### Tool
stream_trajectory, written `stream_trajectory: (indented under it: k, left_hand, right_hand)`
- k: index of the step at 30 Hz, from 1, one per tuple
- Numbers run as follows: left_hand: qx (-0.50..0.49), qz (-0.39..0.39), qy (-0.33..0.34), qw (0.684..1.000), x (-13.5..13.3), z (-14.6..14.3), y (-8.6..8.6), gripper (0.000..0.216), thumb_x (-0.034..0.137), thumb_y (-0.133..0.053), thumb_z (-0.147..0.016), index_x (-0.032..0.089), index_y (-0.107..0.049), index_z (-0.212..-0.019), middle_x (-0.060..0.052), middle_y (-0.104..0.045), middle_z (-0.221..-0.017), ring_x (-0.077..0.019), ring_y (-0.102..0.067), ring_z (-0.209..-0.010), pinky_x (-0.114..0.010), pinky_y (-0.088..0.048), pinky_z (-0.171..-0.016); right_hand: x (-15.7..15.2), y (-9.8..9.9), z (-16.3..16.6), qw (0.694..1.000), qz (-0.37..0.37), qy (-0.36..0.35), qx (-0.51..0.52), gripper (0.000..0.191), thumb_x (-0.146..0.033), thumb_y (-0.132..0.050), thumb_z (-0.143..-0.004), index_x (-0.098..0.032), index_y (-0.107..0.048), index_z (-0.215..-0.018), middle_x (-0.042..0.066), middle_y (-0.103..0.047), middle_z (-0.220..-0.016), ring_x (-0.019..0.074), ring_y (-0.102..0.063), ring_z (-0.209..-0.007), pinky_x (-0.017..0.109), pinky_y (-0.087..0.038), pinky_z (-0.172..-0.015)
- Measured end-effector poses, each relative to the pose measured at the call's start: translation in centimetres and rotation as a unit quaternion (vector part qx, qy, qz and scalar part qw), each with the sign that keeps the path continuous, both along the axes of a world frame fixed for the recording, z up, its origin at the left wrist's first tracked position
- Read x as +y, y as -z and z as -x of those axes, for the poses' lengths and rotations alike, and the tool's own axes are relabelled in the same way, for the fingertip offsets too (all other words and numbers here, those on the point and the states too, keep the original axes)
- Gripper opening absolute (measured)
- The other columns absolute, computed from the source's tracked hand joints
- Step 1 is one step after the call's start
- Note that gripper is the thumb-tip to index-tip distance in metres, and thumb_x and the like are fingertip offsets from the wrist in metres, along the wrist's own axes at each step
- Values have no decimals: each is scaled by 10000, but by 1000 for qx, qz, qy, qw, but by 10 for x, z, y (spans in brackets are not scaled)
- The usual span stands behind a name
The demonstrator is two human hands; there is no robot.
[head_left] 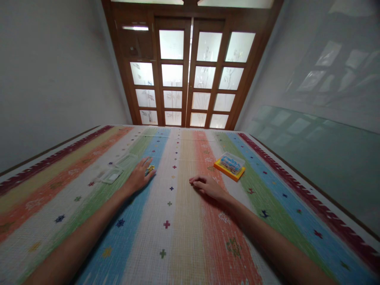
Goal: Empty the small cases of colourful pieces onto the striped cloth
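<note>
Toward the left edge of the table (184, 221), an open clear case (112, 176) lies near the left hand (138, 176), spread wide and partly hiding yellow pieces (151, 168); the right hand (209, 187) curls, contents unclear, near an orange-based case (229, 164) toward the right edge

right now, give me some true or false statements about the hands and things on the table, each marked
1. The left hand is beside small yellow pieces. True.
2. A clear box sits on a yellow-orange base. True.
3. The right hand is touching that base. False: they are apart.
4. The tablecloth is plain white. False: it has stripes in several colours.
5. A pale clear case lies to the left of the left hand. True.
</note>
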State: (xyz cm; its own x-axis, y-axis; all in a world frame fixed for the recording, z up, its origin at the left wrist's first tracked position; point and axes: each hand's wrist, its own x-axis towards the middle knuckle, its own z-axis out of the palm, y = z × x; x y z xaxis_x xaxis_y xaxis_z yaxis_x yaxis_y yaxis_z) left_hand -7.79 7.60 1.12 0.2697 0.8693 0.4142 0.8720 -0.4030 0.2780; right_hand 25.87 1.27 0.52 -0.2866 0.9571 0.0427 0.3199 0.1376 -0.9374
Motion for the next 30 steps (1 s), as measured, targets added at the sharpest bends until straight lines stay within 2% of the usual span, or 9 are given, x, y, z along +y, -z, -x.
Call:
stream_trajectory:
  k: [2, 4, 9, 12, 14, 19, 22, 26, 30]
  left_hand:
    - [10, 58, -13, 998, 9, -11, 6, 621, 436, -481, -925, 83, -499, -1435, -219, -458, -1543, -342, -366, -1479, -513, -328, -1187]
    - [13, 79, -13, 997, 18, -17, 9, 579, 407, -445, -932, 58, -559, -1379, -236, -466, -1530, -351, -369, -1477, -549, -316, -1187]
    - [8, 85, 27, 996, 25, -18, 7, 415, 285, -398, -935, 168, -736, -1145, -122, -658, -1367, -257, -548, -1360, -459, -381, -1175]
    - [-1, 80, 29, 996, 22, -16, 6, 405, 266, -401, -933, 173, -747, -1123, -110, -686, -1330, -245, -589, -1318, -422, -411, -1156]
    - [-8, 78, 19, 997, 21, -15, 7, 413, 253, -402, -932, 160, -724, -1173, -120, -676, -1344, -248, -583, -1324, -422, -422, -1144]
    - [-16, 79, -10, 997, 26, -18, 14, 510, 267, -436, -942, 107, -533, -1417, -200, -500, -1509, -337, -403, -1459, -598, -303, -1181]
    - [-16, 87, 2, 996, 31, -22, 16, 516, 223, -389, -956, 100, -496, -1446, -193, -472, -1531, -309, -392, -1466, -551, -300, -1202]
    - [-19, 89, 25, 996, 34, -24, 17, 545, 124, -358, -912, 141, -521, -1432, -127, -547, -1489, -254, -469, -1423, -463, -374, -1187]
    - [-27, 80, 24, 996, 33, -23, 17, 578, 79, -360, -869, 145, -532, -1417, -104, -612, -1433, -232, -532, -1374, -426, -392, -1181]
  right_hand:
    - [0, -1, -1, 1000, -9, -8, -4, 172, -273, -604, -831, -204, -739, -912, 98, -746, -1110, 227, -673, -1047, 391, -493, -968]
    - [0, -1, -2, 1000, -17, -11, -13, 158, -276, -612, -833, -212, -738, -903, 91, -748, -1115, 226, -673, -1057, 396, -485, -985]
    - [-1, 0, -1, 1000, -20, -14, -15, 163, -278, -600, -833, -210, -734, -896, 86, -754, -1090, 221, -679, -1029, 373, -505, -943]
    - [-1, -4, -2, 999, -23, -10, -28, 203, -293, -568, -842, -193, -729, -916, 89, -764, -1010, 220, -696, -926, 355, -533, -836]
    - [1, -12, -8, 996, -61, 9, -60, 210, -304, -570, -838, -196, -731, -919, 85, -768, -959, 227, -700, -880, 351, -535, -793]
    - [15, -46, -55, 947, -239, 100, -188, 210, -287, -559, -846, -221, -723, -961, 101, -749, -1077, 262, -690, -971, 401, -515, -903]
    - [30, -58, -96, 902, -294, 137, -285, 220, -306, -582, -836, -225, -713, -994, 117, -729, -1107, 299, -652, -1077, 448, -461, -1012]
    - [45, -55, -138, 864, -281, 168, -383, 399, -411, -650, -806, -166, -676, -1120, 186, -688, -1201, 366, -612, -1161, 524, -440, -1038]
    - [50, -44, -154, 865, -254, 173, -396, 522, -498, -609, -851, -134, -613, -1225, 200, -671, -1240, 362, -636, -1149, 514, -472, -1012]
